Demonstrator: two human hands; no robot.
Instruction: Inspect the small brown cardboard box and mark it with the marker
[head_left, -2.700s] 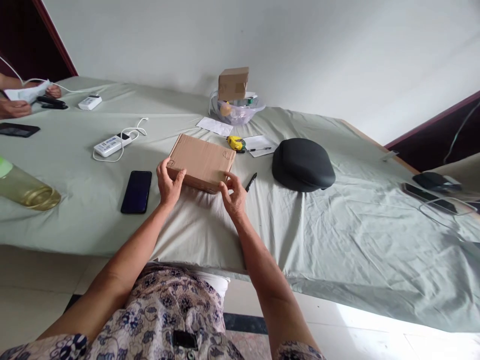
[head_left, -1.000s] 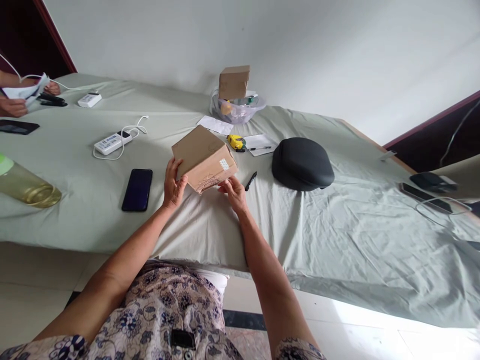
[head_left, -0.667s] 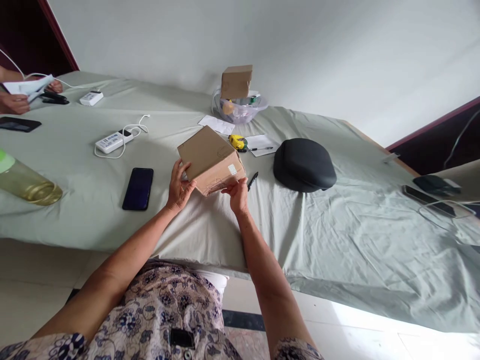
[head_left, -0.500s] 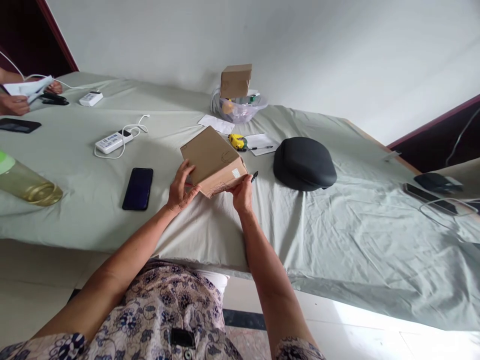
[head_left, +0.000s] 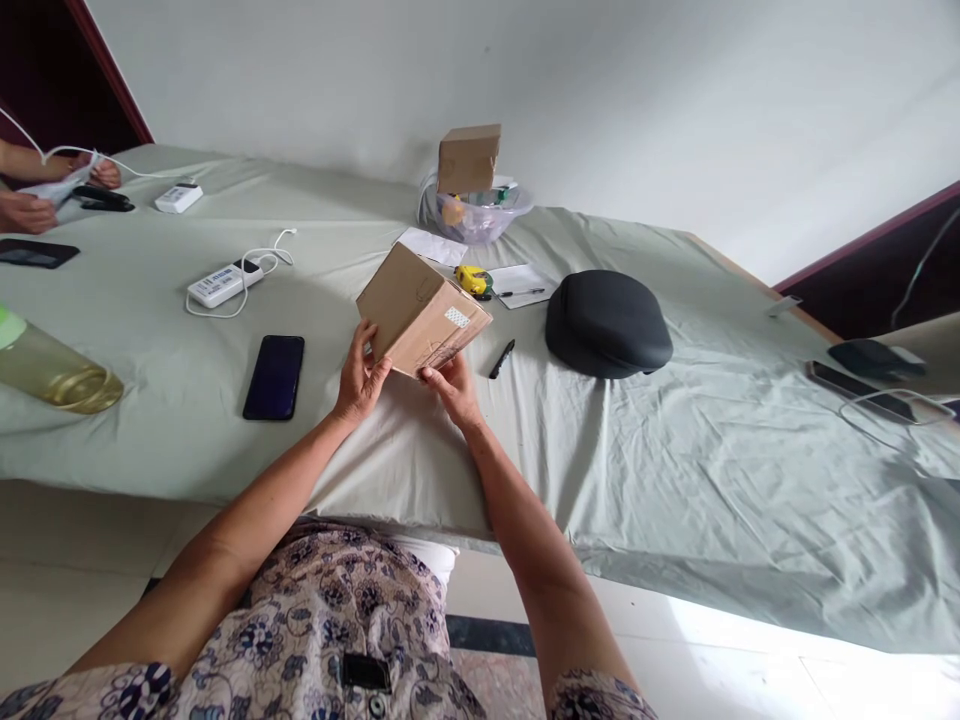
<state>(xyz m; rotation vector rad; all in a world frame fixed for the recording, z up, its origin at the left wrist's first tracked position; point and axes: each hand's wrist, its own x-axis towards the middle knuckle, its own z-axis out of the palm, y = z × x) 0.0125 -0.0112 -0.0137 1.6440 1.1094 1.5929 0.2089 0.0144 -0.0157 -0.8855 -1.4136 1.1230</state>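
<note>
A brown cardboard box (head_left: 420, 315) is tilted up between my two hands above the cloth, showing its top and a side with a white label and dark scribbled marks. My left hand (head_left: 360, 378) grips its left corner, thumb on the near edge. My right hand (head_left: 452, 388) holds the lower near side, thumb on the face and fingers partly hidden beneath. Just right of that hand lies a black pen or marker (head_left: 502, 358). A yellow tape measure (head_left: 473, 279) rests behind the box, beside a white paper (head_left: 525, 283) with a pen on it.
A dark case (head_left: 609, 325) sits to the right. On the left are a phone (head_left: 274, 378), a power strip (head_left: 226, 284) with a white cable, and a bottle (head_left: 60, 365). Behind stands a clear basket (head_left: 487, 222) bearing another box (head_left: 469, 158). A co-worker's hands (head_left: 30, 210) hold paper at far left.
The box has been tipped, so its labelled side faces up more. My right hand has shifted left along its near edge, leaving the black pen or marker fully visible on the cloth.
</note>
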